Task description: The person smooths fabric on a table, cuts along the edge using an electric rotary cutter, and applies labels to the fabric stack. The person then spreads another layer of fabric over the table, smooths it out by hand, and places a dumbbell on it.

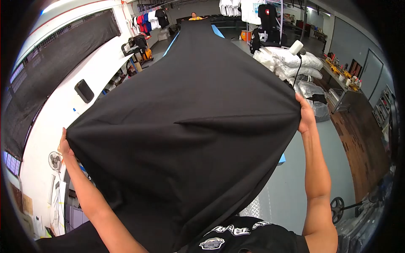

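Observation:
A large black cloth [185,92] stretches from my body away to the far end of the room, over a long surface whose light blue edges show at both sides. My left hand [66,143] grips its left edge, thumb up. My right hand [306,114] holds the right edge, a little higher in view. Between my hands the cloth is pulled wide, with a crease running toward the right hand. Its near part hangs down in folds in front of me. At the far end a person [195,17] in yellow is behind the cloth with arms spread.
Stacked plastic-wrapped bags [291,63] stand at the right, beyond my right hand. A workbench [337,78] with tools is farther right. Clothes hang on racks [147,21] at the back. A fan [55,160] is near my left hand, and a wheel [337,210] is at the lower right.

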Tool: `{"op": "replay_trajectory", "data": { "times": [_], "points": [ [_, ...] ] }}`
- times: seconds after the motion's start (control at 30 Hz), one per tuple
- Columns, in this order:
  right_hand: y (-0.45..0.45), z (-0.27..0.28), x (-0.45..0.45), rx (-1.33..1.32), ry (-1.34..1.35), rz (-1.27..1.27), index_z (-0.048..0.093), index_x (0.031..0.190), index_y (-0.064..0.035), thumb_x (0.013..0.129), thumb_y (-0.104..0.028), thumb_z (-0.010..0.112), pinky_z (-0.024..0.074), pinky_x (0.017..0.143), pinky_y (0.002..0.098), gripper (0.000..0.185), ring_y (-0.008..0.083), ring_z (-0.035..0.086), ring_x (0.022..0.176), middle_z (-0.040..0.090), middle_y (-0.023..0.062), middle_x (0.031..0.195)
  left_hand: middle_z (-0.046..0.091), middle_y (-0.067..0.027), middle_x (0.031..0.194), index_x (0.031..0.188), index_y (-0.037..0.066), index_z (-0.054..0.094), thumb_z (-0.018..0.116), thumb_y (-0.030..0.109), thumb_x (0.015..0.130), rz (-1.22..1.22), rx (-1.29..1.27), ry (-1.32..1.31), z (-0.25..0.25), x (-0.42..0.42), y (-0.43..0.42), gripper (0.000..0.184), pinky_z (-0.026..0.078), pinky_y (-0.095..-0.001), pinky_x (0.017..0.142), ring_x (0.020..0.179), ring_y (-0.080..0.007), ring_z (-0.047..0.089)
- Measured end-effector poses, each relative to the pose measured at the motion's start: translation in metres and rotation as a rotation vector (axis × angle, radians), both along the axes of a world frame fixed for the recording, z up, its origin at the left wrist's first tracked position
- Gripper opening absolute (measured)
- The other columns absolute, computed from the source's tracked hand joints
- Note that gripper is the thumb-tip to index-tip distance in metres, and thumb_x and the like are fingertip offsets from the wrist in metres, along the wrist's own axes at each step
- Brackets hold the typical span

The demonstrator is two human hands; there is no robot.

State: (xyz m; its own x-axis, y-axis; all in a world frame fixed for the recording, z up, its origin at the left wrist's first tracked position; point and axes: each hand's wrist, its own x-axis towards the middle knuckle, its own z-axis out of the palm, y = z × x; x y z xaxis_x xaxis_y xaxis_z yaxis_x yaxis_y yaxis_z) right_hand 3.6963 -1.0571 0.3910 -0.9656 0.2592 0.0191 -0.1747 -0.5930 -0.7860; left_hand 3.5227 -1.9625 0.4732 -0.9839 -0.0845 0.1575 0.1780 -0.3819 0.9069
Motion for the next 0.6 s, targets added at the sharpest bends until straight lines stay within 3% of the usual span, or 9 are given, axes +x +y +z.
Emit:
{"op": "replay_trajectory", "data": {
  "times": [0.1,0.33,0.5,0.6],
  "points": [
    [0.004,-0.031,0.012,0.023,-0.097,-0.050,0.057,0.133,0.0040,0.102,-0.035,0.055,0.0528,0.100,0.0425,0.051,0.0283,0.066,0.113,0.064,0.0189,0.132,0.071,-0.0179,0.113,0.118,-0.006,0.065,0.061,0.040,0.101,0.296,-0.191,-0.025,-0.025,0.009,0.002,0.049,0.055,-0.0394,0.094,0.099,-0.0281,0.070],
    [-0.015,-0.096,0.013,0.154,-0.188,-0.163,0.060,0.128,0.0020,0.100,-0.033,0.060,0.0548,0.096,0.0399,0.044,0.0261,0.068,0.107,0.068,0.0160,0.122,0.067,-0.0144,0.121,0.123,-0.004,0.062,0.056,0.037,0.104,0.198,-0.228,-0.087,-0.104,0.027,-0.020,0.045,0.053,-0.0364,0.095,0.107,-0.0237,0.067],
    [-0.037,-0.169,0.000,0.222,-0.308,-0.254,0.060,0.126,0.0030,0.102,-0.031,0.059,0.0546,0.095,0.0386,0.042,0.0243,0.068,0.105,0.069,0.0147,0.120,0.068,-0.0094,0.118,0.122,-0.001,0.063,0.057,0.033,0.104,0.258,-0.429,-0.208,-0.193,0.024,-0.066,0.039,0.051,-0.0333,0.094,0.105,-0.0182,0.064],
    [-0.048,-0.225,-0.008,0.594,-0.396,-0.405,0.065,0.112,0.0030,0.104,-0.033,0.058,0.0520,0.084,0.0324,0.037,0.0154,0.062,0.094,0.068,0.0098,0.108,0.068,-0.0067,0.110,0.116,0.000,0.065,0.060,0.033,0.103,0.326,-0.500,-0.281,-0.240,0.025,-0.061,0.036,0.050,-0.0322,0.092,0.101,-0.0163,0.063]
  ]
}}
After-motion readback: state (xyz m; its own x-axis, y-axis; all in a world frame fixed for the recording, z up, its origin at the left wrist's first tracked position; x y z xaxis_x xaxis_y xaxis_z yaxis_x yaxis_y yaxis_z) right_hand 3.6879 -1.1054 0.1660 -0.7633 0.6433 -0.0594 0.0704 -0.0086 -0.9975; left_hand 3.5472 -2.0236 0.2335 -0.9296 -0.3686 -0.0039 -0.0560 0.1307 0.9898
